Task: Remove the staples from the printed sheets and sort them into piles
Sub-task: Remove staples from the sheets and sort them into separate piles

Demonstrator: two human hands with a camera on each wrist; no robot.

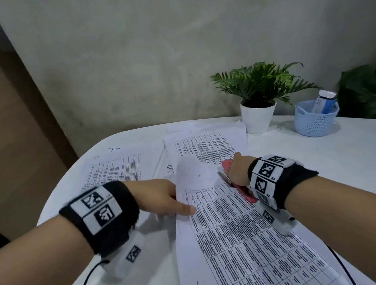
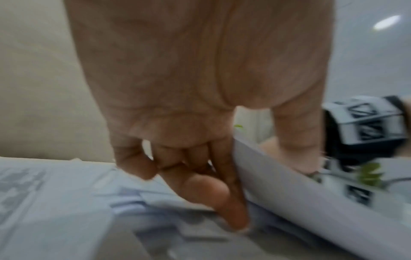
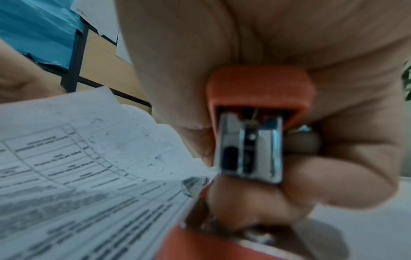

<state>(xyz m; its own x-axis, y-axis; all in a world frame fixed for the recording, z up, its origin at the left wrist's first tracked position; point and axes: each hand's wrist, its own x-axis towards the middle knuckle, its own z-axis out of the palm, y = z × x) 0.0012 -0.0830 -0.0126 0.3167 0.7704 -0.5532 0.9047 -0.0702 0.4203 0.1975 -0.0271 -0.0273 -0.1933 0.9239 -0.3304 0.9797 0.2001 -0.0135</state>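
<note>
Left hand [image 1: 163,198]: grip narrow, thumb on top and fingers beneath, pinching the left edge of the near printed sheet [image 1: 246,234], which is lifted off the white tabletop [image 1: 348,159]. The left wrist view is blurred but shows the thumb [image 2: 298,133] and fingers [image 2: 222,198] on either side of the paper.

Right hand [image 1: 237,168]: grip closed round a red stapler [image 1: 242,186] with a metal inner part, held at the sheet's upper right corner. In the right wrist view that corner meets the tool's metal end; whether a staple is caught there cannot be told.

More printed sheets [image 1: 115,171] lie flat beyond, to the left and centre. Far right: a potted plant [image 1: 258,97] and a blue basket [image 1: 315,120].
</note>
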